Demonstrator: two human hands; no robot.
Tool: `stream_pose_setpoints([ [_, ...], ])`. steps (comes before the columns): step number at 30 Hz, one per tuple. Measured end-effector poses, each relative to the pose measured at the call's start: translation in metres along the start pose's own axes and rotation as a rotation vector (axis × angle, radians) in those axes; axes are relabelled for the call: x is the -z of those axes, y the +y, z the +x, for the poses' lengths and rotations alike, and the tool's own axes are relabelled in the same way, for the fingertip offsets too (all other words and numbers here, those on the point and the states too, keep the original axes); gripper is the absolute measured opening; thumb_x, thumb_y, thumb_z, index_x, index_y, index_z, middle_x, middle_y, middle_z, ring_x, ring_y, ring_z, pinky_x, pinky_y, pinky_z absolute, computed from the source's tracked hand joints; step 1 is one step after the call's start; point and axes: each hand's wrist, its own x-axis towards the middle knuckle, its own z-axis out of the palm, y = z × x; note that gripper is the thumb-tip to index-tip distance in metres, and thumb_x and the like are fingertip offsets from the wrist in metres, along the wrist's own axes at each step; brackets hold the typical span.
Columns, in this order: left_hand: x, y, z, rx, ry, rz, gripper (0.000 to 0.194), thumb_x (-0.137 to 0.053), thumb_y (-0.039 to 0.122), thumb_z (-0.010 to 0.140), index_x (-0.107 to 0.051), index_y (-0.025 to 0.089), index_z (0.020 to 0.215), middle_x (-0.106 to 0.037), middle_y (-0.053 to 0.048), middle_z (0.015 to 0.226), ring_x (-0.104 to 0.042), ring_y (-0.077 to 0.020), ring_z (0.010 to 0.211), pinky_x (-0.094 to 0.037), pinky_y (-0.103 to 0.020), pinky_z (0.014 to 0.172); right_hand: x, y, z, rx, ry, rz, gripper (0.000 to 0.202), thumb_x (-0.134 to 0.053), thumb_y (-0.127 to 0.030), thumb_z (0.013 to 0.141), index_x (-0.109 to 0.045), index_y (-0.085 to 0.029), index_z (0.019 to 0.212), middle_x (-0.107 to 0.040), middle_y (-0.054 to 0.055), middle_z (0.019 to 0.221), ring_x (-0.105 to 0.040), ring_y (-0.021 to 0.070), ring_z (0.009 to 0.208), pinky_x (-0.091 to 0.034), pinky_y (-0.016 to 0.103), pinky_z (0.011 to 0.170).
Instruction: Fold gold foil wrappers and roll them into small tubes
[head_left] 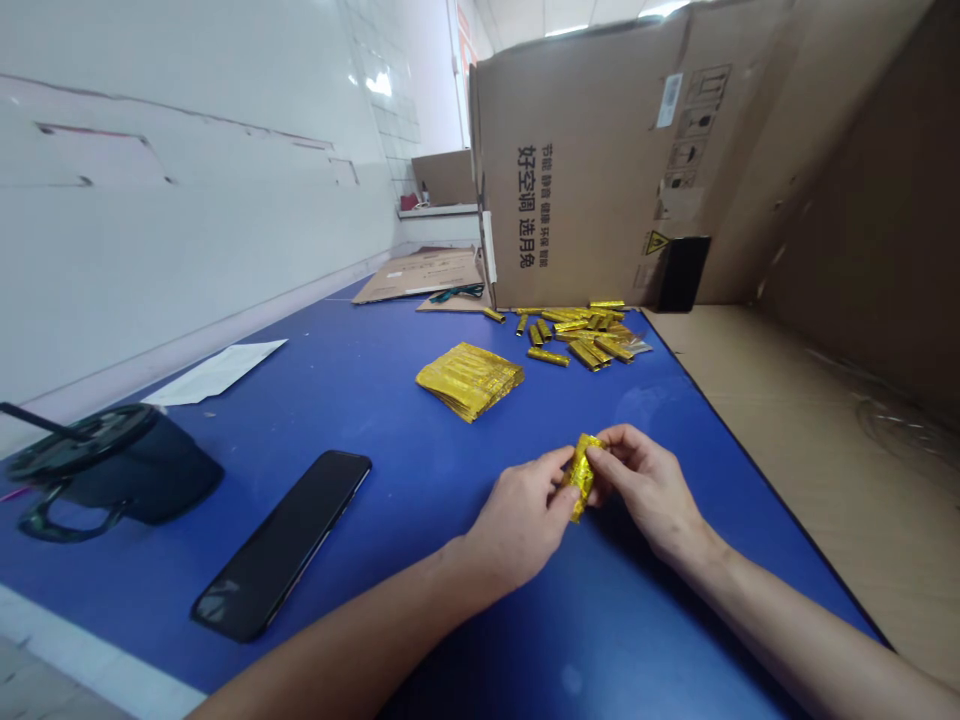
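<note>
Between my two hands is a small folded strip of shiny gold foil, tilted slightly, held above the blue table. My left hand pinches its left side near the lower end. The thumb of my right hand presses on its upper part, with the fingers curled behind. Beyond my hands lies a stack of flat gold foil sheets. Farther back, a loose pile of narrow gold foil pieces, rolled or folded, sits near the cardboard box. My fingertips behind the strip are partly hidden.
A black phone and a dark lidded mug with a straw stand at the left. White paper lies by the wall. A large cardboard box rises at the back, with flat cardboard beside it. The table's edge runs along the right.
</note>
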Motion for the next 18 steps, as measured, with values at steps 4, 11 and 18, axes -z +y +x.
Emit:
stream_pose_setpoints([
  [4, -0.0008, -0.0025, 0.0001, -0.033, 0.012, 0.065, 0.031, -0.038, 0.015, 0.08, -0.051, 0.017, 0.108, -0.063, -0.002, 0.083, -0.057, -0.0125, 0.073, -0.045, -0.022, 0.068, -0.0009, -0.0005, -0.0004, -0.031, -0.024, -0.013, 0.025, -0.062, -0.041, 0.066, -0.05, -0.019, 0.071, -0.057, -0.004, 0.05, -0.052, 0.011, 0.041, -0.042, 0.023, 0.04],
  [11, -0.0003, -0.0097, -0.001, -0.13, 0.069, 0.385, 0.038, -0.036, 0.017, 0.081, -0.044, 0.015, 0.119, -0.057, -0.008, 0.107, -0.053, -0.0188, 0.095, -0.04, -0.031, 0.085, 0.0024, -0.0004, 0.0013, -0.084, -0.066, -0.076, 0.023, -0.059, -0.039, 0.067, -0.054, -0.017, 0.069, -0.055, -0.003, 0.045, -0.05, 0.0102, 0.04, -0.04, 0.023, 0.041],
  [18, 0.0011, -0.0039, -0.0031, -0.154, 0.041, 0.507, 0.039, -0.035, 0.015, 0.082, -0.044, 0.014, 0.119, -0.057, -0.009, 0.099, -0.053, -0.0186, 0.088, -0.042, -0.031, 0.08, 0.0024, 0.0008, 0.0008, -0.117, -0.102, -0.132, 0.018, -0.06, -0.033, 0.067, -0.051, -0.017, 0.063, -0.057, -0.002, 0.047, -0.051, 0.01, 0.042, -0.039, 0.022, 0.041],
])
